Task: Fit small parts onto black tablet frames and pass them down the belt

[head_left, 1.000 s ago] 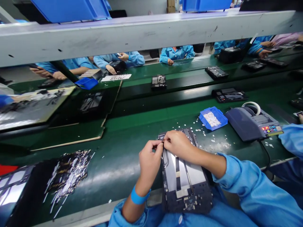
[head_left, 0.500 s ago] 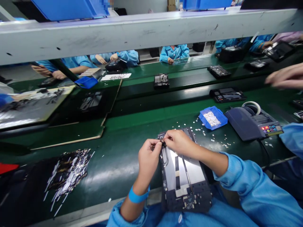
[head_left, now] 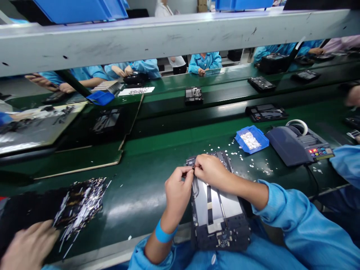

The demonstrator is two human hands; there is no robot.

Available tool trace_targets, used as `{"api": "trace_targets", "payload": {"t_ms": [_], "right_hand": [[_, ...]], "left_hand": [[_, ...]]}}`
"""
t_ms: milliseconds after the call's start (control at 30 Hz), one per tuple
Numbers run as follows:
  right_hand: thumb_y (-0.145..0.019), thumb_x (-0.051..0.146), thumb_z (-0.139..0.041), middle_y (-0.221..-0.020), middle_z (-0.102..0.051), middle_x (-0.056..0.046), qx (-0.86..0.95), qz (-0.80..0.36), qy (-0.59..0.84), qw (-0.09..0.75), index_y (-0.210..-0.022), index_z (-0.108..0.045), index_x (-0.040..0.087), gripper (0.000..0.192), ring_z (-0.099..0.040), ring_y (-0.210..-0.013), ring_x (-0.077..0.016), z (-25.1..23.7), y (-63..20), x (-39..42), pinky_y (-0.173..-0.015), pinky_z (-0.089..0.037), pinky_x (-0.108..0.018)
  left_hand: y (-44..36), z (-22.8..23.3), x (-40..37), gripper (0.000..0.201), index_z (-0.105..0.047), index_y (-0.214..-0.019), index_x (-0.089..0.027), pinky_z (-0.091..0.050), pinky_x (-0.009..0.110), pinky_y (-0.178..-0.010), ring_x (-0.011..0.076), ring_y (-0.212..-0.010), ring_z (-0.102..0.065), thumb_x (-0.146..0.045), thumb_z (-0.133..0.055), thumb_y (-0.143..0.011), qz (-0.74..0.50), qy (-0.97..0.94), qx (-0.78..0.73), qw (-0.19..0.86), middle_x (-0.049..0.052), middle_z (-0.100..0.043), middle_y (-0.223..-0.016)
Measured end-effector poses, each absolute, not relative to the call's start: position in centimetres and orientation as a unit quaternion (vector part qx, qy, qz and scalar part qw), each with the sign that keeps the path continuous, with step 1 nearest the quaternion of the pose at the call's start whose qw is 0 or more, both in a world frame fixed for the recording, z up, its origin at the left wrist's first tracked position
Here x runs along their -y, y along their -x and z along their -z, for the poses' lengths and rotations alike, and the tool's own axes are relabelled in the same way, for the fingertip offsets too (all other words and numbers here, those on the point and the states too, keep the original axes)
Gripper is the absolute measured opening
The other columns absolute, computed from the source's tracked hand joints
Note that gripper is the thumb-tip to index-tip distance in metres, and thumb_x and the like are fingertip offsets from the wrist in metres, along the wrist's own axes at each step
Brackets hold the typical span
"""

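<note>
We pinch a tiny dark part (head_left: 193, 171) between left hand (head_left: 177, 193) and right hand (head_left: 210, 172) fingertips, over the far-left corner of the flat grey metal chassis (head_left: 216, 210) running lengthwise back toward us.

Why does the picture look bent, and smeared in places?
Head view: the wide lens bows the grey overhead beam; overhead light glares off the glossy green conveyor belt; a co-worker's hand at lower left is motion-blurred, while the left hand and right hand over the dark device frame stay sharp.
</note>
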State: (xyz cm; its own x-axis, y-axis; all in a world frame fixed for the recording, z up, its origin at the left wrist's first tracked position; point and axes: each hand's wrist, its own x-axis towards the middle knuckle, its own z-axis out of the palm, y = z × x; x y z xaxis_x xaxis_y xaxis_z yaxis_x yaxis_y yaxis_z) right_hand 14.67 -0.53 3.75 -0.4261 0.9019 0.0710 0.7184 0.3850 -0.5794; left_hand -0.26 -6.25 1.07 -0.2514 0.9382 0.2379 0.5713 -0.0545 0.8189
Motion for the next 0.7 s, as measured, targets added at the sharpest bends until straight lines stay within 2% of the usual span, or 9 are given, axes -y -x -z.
{"api": "trace_targets", "payload": {"t_ms": [167,367,467,600,633,700], "right_hand": [[-0.081,0.007,-0.060,-0.083,-0.072,-0.003,0.801,-0.289,0.477,0.217,-0.078,-0.066,0.019,0.014,-0.063,-0.082,-0.0179,-3.7,-15.3,0.1,-0.073,-0.038,-0.026],[-0.080,0.010,-0.059,-0.078,-0.066,-0.002,0.803,-0.254,0.490,0.224,-0.073,-0.058,0.020,0.013,-0.057,-0.075,-0.0163,-3.5,-14.3,0.5,-0.066,-0.032,-0.027],[-0.079,0.011,-0.057,-0.078,-0.064,-0.001,0.811,-0.199,0.498,0.235,-0.071,-0.056,0.021,0.013,-0.056,-0.075,-0.0156,-3.9,-15.6,-0.2,-0.066,-0.033,-0.027],[-0.082,0.014,-0.054,-0.081,-0.066,-0.005,0.761,-0.119,0.585,0.255,-0.072,-0.057,0.021,0.013,-0.059,-0.079,-0.0187,-5.0,-23.8,-3.3,-0.068,-0.035,-0.028],[-0.083,0.015,-0.054,-0.079,-0.066,-0.008,0.738,-0.100,0.622,0.243,-0.072,-0.058,0.020,0.013,-0.059,-0.077,-0.0208,-5.2,-26.5,-4.2,-0.066,-0.033,-0.029],[-0.089,0.023,-0.053,-0.074,-0.066,-0.010,0.674,-0.074,0.726,0.118,-0.067,-0.059,0.019,0.023,-0.060,-0.073,-0.0234,-5.4,-31.0,-5.7,-0.063,-0.031,-0.031]], "left_hand": [[0.3,-1.2,6.2,0.016,-0.075,-0.090,-0.023,-0.054,0.028,-0.071,0.0208,-0.083,-0.074,-0.034,-0.063,-0.089,-0.439,-0.575,-0.660,0.203,0.003,-0.080,-0.091],[0.1,-1.2,6.2,0.017,-0.075,-0.090,-0.023,-0.054,0.030,-0.075,0.0207,-0.084,-0.073,-0.034,-0.063,-0.088,-0.444,-0.573,-0.654,0.217,0.003,-0.079,-0.090],[0.4,-1.1,5.8,0.017,-0.074,-0.087,-0.021,-0.054,0.030,-0.072,0.0203,-0.080,-0.071,-0.037,-0.066,-0.085,-0.463,-0.536,-0.654,0.265,0.004,-0.078,-0.086],[1.4,-1.1,5.1,0.020,-0.070,-0.083,-0.019,-0.053,0.028,-0.068,0.0191,-0.075,-0.069,-0.039,-0.068,-0.081,-0.488,-0.482,-0.629,0.366,0.004,-0.075,-0.080],[1.7,-1.2,5.0,0.020,-0.069,-0.083,-0.019,-0.052,0.028,-0.068,0.0189,-0.075,-0.069,-0.038,-0.068,-0.081,-0.485,-0.481,-0.622,0.383,0.004,-0.075,-0.080],[2.5,-1.6,4.9,0.021,-0.070,-0.086,-0.018,-0.053,0.028,-0.070,0.0193,-0.078,-0.069,-0.039,-0.069,-0.081,-0.474,-0.491,-0.612,0.399,0.005,-0.076,-0.083]]}}
